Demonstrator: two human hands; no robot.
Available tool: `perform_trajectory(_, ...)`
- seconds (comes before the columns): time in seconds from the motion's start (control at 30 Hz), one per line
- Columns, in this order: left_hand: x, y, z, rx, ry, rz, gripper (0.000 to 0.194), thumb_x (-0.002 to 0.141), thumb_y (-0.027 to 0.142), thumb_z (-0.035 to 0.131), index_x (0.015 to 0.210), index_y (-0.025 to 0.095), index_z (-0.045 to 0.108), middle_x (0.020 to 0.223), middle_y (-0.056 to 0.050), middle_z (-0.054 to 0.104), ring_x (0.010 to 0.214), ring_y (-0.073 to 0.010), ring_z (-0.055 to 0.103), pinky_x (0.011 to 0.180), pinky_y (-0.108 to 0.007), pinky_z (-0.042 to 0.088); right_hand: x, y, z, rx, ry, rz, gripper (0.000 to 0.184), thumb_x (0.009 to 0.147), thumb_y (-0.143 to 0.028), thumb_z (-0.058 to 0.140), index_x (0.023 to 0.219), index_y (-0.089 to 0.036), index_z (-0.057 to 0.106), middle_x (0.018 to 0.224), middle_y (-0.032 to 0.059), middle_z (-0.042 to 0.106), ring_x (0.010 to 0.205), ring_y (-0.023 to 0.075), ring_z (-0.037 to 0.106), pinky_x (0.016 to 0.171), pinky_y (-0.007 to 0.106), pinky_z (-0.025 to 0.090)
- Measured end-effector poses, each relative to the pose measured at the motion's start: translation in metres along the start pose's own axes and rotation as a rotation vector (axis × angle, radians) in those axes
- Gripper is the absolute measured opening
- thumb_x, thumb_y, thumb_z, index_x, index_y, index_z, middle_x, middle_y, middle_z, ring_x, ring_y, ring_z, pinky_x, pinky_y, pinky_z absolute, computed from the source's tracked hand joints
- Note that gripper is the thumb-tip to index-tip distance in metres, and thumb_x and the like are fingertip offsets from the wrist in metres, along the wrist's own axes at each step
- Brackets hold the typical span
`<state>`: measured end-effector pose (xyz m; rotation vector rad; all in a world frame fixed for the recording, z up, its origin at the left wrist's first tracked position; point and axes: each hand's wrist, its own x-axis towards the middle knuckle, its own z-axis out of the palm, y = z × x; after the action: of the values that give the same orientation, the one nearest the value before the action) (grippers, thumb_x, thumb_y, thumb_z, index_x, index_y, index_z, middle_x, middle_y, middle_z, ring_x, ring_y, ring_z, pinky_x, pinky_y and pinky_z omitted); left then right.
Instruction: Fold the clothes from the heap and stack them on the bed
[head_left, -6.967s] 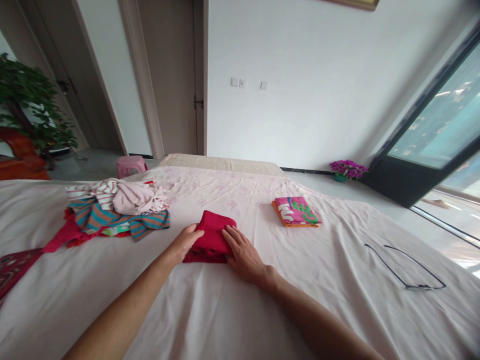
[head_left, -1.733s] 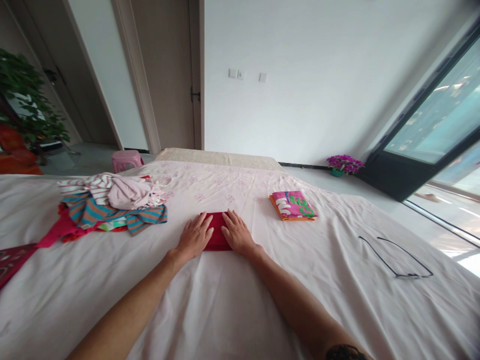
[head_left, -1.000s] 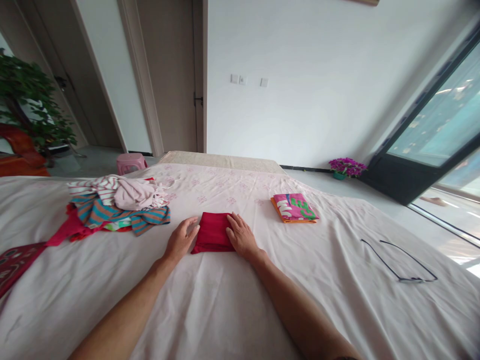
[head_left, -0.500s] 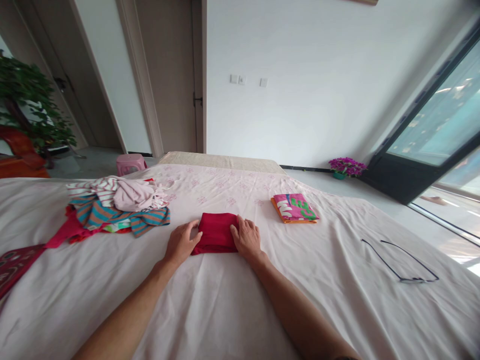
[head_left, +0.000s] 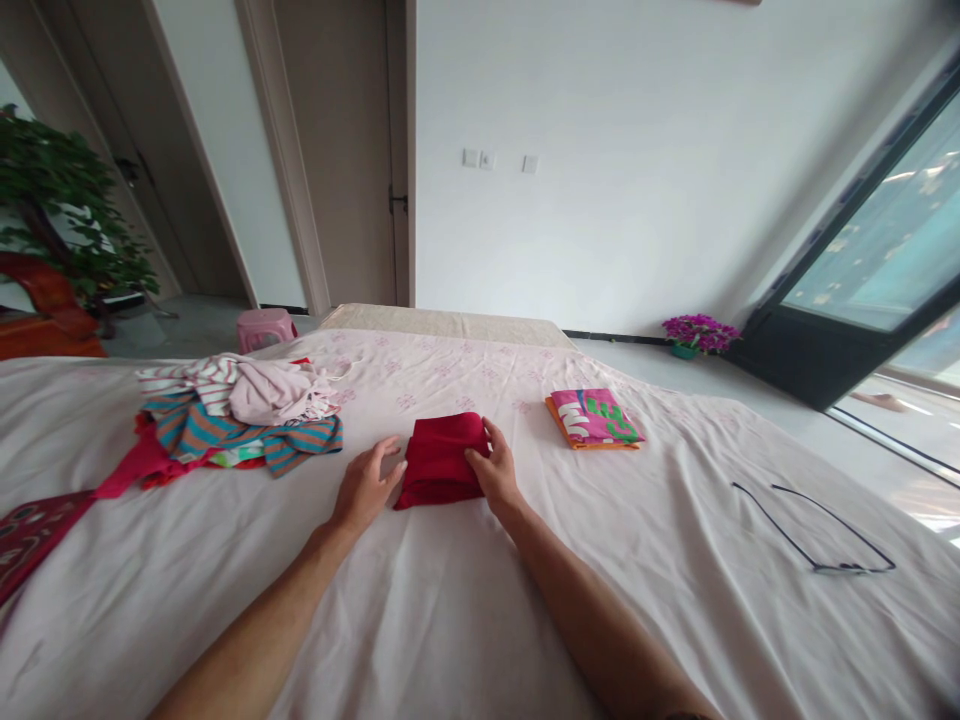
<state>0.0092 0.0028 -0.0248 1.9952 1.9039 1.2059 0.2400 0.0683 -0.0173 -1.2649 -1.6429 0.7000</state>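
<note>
A red folded garment [head_left: 448, 455] lies on the light bedsheet in front of me, its right edge slightly raised. My right hand [head_left: 496, 468] grips that edge, thumb on top and fingers along the far right side. To the left of the garment my left hand [head_left: 369, 482] is open, fingers curved and apart, thumb tip close to its left edge; I cannot tell whether it touches. Further right sits a neat stack of folded clothes [head_left: 596, 417], pink with lettering above orange.
A loose heap of clothes [head_left: 244, 410] is on the left, with a dark red printed piece [head_left: 45, 535] trailing from it. Eyeglasses [head_left: 821, 535] lie on the sheet [head_left: 637, 600] at right. Beyond the bed stand a pink stool [head_left: 266, 328] and purple flowers [head_left: 701, 333].
The red garment has shifted slightly right and its right side has lifted. My right hand has turned from lying on it to gripping its edge; the left has come slightly away.
</note>
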Motion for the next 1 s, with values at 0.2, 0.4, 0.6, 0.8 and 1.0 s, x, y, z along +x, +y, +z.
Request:
perform_trajectory(0.2, 0.001, 0.001, -0.001, 0.013, 0.049, 0.017, 0.033, 0.087, 0.028, 0.051, 0.119, 0.021, 0.056, 0.112, -0.006, 0.070, 0.107, -0.0206, 0.063, 0.098, -0.038, 0.047, 0.008, 0.007, -0.027, -0.247, 0.106, -0.011, 0.063, 0.078, -0.023, 0.051, 0.141, -0.017, 0.045, 0.137, 0.0131, 0.050, 0.124, 0.0270, 0.047, 0.107, 0.044, 0.037)
perform_trajectory(0.4, -0.002, 0.006, 0.002, 0.088, -0.011, 0.080, 0.021, 0.086, 0.026, 0.052, 0.101, 0.024, 0.065, 0.103, -0.004, 0.071, 0.099, -0.0208, 0.064, 0.094, -0.037, 0.048, -0.009, -0.024, -0.034, -0.507, -0.090, -0.342, 0.042, 0.088, -0.028, 0.051, 0.129, -0.027, 0.057, 0.137, 0.0049, 0.052, 0.130, 0.0259, 0.039, 0.108, 0.043, 0.031)
perform_trajectory(0.6, -0.008, 0.023, -0.003, 0.122, -0.044, 0.106, 0.014, 0.085, 0.027, 0.056, 0.095, 0.024, 0.065, 0.087, -0.002, 0.069, 0.085, -0.0186, 0.064, 0.083, -0.032, 0.048, -0.020, -0.040, -0.016, -0.596, -0.331, -0.469, 0.058, 0.081, -0.027, 0.061, 0.138, -0.028, 0.049, 0.134, 0.0049, 0.055, 0.125, 0.0249, 0.042, 0.103, 0.039, 0.033)
perform_trajectory(0.8, -0.013, 0.037, 0.002, 0.141, -0.128, 0.025, 0.027, 0.083, 0.029, 0.061, 0.110, 0.026, 0.062, 0.076, 0.003, 0.067, 0.074, -0.0155, 0.064, 0.068, -0.026, 0.044, -0.017, -0.036, -0.012, -0.634, -0.336, -0.381, 0.049, 0.087, -0.028, 0.055, 0.136, -0.026, 0.051, 0.128, 0.0066, 0.059, 0.116, 0.0248, 0.049, 0.097, 0.037, 0.036)
perform_trajectory(1.0, -0.013, 0.043, 0.007, 0.188, -0.157, 0.002, 0.025, 0.085, 0.029, 0.058, 0.110, 0.027, 0.061, 0.077, 0.003, 0.070, 0.073, -0.0153, 0.065, 0.065, -0.025, 0.040, -0.014, -0.040, -0.010, -0.658, -0.318, -0.342, 0.042, 0.090, -0.026, 0.050, 0.132, -0.026, 0.054, 0.122, 0.0061, 0.063, 0.112, 0.0245, 0.053, 0.093, 0.036, 0.037)
